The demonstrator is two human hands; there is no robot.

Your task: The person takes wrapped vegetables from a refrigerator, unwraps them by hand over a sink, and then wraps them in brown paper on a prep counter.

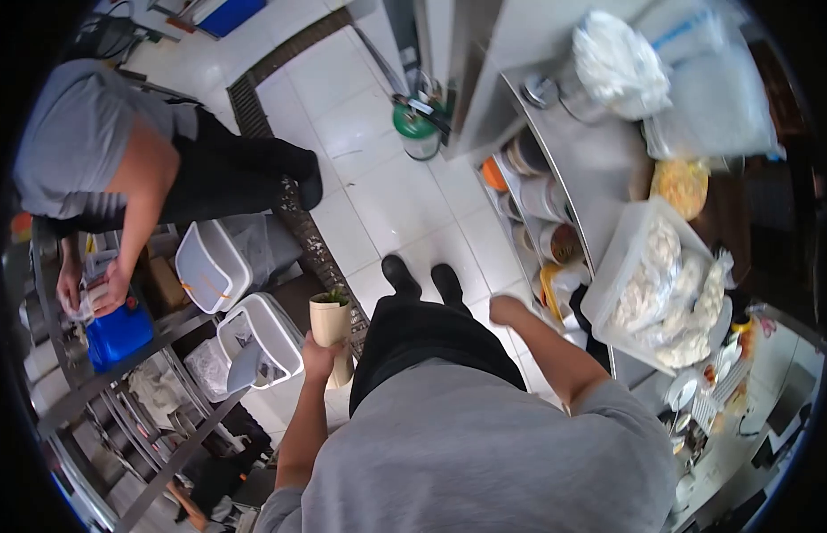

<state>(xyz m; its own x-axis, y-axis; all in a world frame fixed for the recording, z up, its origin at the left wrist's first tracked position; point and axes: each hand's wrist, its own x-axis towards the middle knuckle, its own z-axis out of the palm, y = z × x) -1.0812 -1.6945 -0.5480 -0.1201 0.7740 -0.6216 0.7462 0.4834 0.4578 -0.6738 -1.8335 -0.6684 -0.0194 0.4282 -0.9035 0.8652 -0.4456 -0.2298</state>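
My left hand (320, 358) is closed around a tall, cream-coloured cylindrical container (330, 318), held upright at my left side. Something green and leafy (332, 296) shows at its open top. My right hand (509, 311) hangs at my right side with the fingers curled in, and nothing shows in it. It is nearest to the shelves under the steel counter (600, 169), touching nothing that I can see.
To the left stand two white bins (262, 311) and a metal rack. A co-worker (94, 142) bends over a blue container (120, 338) there. A green gas cylinder (417, 129) stands ahead on the tiled floor. On my right, a plastic tub (609, 306) holds bagged white food.
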